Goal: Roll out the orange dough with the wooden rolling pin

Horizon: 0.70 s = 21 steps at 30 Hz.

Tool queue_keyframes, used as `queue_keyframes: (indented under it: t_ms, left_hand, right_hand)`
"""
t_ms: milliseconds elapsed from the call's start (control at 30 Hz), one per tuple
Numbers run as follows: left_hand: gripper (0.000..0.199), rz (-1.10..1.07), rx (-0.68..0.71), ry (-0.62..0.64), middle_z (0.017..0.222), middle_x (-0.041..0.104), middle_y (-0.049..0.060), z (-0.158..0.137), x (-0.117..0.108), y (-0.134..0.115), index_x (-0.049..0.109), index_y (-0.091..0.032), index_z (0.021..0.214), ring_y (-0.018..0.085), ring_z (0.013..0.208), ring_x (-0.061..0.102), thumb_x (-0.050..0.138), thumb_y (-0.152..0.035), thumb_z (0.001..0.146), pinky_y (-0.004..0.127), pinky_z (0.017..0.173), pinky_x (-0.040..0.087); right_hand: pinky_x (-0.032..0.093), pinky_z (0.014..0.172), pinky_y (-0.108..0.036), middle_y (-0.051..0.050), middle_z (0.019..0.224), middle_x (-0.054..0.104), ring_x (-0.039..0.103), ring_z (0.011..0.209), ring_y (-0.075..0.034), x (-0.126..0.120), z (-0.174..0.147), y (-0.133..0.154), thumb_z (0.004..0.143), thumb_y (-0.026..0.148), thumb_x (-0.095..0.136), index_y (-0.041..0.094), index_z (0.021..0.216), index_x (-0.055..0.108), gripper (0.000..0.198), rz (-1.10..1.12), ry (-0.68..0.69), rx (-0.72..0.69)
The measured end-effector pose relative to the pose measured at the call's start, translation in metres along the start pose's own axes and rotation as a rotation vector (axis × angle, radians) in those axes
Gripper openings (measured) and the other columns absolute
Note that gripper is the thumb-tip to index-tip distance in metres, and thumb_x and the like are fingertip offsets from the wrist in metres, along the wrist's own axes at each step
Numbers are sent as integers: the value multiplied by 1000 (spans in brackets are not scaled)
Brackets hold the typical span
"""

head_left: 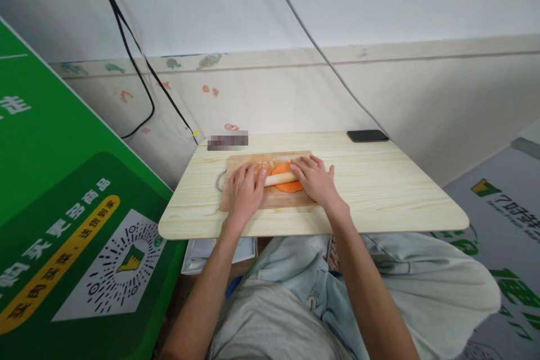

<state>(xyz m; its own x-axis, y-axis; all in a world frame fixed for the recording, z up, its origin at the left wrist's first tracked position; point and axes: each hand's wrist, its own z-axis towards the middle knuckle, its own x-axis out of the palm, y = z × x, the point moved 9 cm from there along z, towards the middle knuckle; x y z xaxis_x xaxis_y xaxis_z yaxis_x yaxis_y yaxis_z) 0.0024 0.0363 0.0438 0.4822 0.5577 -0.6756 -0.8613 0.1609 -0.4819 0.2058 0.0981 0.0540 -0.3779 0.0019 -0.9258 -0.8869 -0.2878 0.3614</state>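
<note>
Evenly load the pale wooden rolling pin [278, 179] over the flat orange dough disc [289, 186], frame centre; left hand [245, 188] and right hand [315, 180] cover the pin's ends, fingers loosely extended, unclenched.

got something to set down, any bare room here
Bare: tabletop right of the right hand, in front of the smartphone; a smaller patch left of the cutting board. Crowded: the board, under orange dough, rolling pin, right and left hand.
</note>
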Motion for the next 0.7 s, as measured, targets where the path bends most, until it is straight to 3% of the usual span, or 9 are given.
queue_keyframes:
  t_ms: [133, 267, 400, 500, 600, 700]
  left_hand:
    - [36, -51, 130, -146, 150, 59, 16, -5, -19, -13, 71, -23, 139, 32, 141, 57, 58, -39, 110, 54, 119, 50]
    - [24, -130, 286, -267, 128, 68, 10, -10, -44, -31, 81, -26, 117, 26, 122, 63, 59, -21, 107, 47, 104, 57]
    - [30, -280, 498, -42, 110, 71, 8, -14, -30, -55, 82, -24, 110, 20, 99, 66, 56, -10, 104, 37, 85, 59]
    - [33, -258, 589, 127, 120, 71, 10, -19, -10, -69, 81, -23, 118, 23, 108, 64, 56, -8, 103, 40, 93, 60]
    - [33, -117, 591, 226, 130, 68, 11, -23, 6, -73, 82, -25, 122, 28, 120, 59, 59, -12, 103, 47, 103, 57]
    - [32, -16, 577, 297, 132, 68, 10, -26, 14, -72, 81, -26, 124, 29, 120, 57, 60, -15, 103, 49, 105, 55]
  right_hand:
    - [19, 118, -94, -6, 163, 60, 40, 157, -36, 0, 14, 7, 119, 47, 28, 38, 142, 72, 51, -67, -35, 7]
    - [18, 117, -95, -8, 159, 62, 42, 154, -36, -3, 22, 13, 119, 44, 28, 35, 141, 72, 50, -125, -58, 34]
    - [20, 118, -93, -9, 157, 63, 43, 151, -36, -3, 24, 13, 118, 43, 28, 33, 141, 72, 50, -145, -63, 38]
    - [23, 119, -91, -9, 159, 62, 43, 151, -35, -2, 21, 12, 118, 43, 27, 35, 142, 70, 50, -140, -87, 30]
    - [25, 120, -89, -10, 160, 60, 44, 150, -35, -2, 16, 9, 118, 43, 26, 34, 146, 67, 51, -138, -125, 42]
    - [27, 121, -84, -11, 162, 58, 44, 149, -36, -1, 11, 9, 118, 43, 25, 33, 151, 65, 53, -145, -143, 60]
